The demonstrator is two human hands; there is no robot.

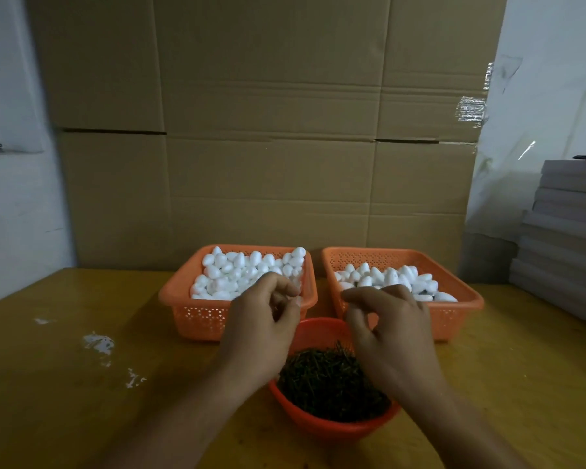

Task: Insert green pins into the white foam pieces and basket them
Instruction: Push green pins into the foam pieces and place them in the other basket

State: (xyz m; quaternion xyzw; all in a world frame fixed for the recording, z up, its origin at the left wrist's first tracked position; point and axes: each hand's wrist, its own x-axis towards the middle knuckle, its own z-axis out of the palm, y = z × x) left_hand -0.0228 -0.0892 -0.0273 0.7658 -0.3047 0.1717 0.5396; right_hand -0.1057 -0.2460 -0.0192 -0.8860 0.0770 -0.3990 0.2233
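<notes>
My left hand [264,330] hovers at the front right corner of the left orange basket [197,316], which is heaped with plain white foam pieces [247,270]. Its fingers are curled and a small whitish foam piece [297,301] shows at the fingertips. My right hand [389,330] hangs over the far rim of the red bowl [332,426] of dark green pins [325,377], with its index finger hooked and its thumb pointing down. I cannot make out a pin between them. The right orange basket [454,319] holds foam pieces [386,275], some with dark pin heads showing.
A wall of cardboard boxes [268,130] stands right behind the baskets. Grey flat slabs [565,238] are stacked at the right edge of the yellow table [65,401]. White scraps [99,343] lie on the table to the left.
</notes>
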